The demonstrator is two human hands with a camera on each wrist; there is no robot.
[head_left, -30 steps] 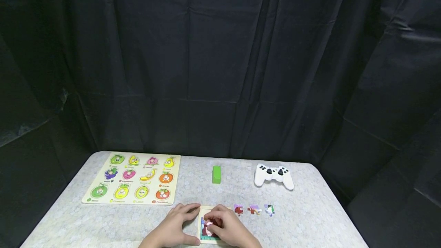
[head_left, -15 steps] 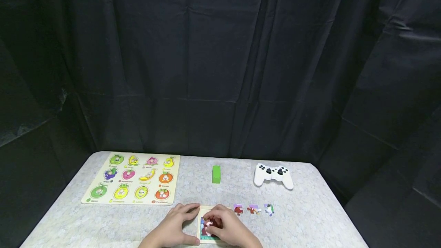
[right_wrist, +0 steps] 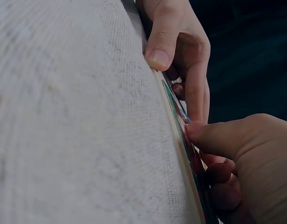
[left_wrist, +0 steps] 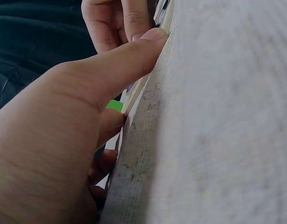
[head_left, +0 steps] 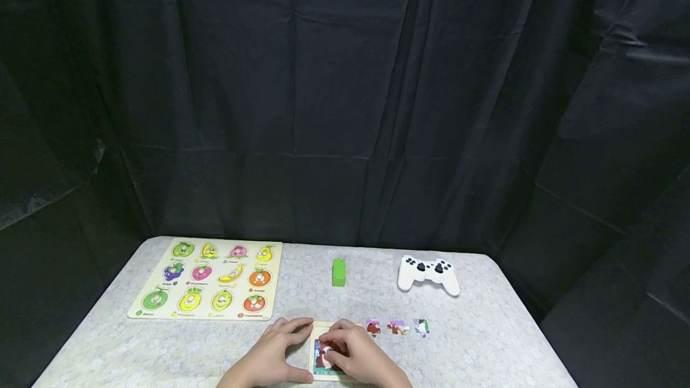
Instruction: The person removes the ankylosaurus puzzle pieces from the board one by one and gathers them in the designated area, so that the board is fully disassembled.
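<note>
A small wooden jigsaw tray [head_left: 311,358] with a pale frame and a part-filled picture lies at the front of the table. My left hand [head_left: 272,352] holds its left side, thumb at the near corner and index finger at the far corner. Over the picture, my right hand [head_left: 358,353] has thumb and curled fingers around a dark red puzzle piece [head_left: 339,347] inside the frame; the hand hides most of it. In the right wrist view the thumb [right_wrist: 199,132] touches the picture surface. Three loose pieces lie right of the tray: a red-purple one [head_left: 373,327], a red-orange one [head_left: 398,328] and a green-white one [head_left: 422,327].
A fruit peg puzzle board [head_left: 210,280] covers the table's back left. Behind the tray stands a green block [head_left: 338,273]. A white game controller [head_left: 428,276] lies at the back right. Black cloth [head_left: 334,106] hangs behind the table.
Both hands keep their places on the tray. The right hand's thumb shifts very slightly over the picture; the loose pieces stay where they were.
</note>
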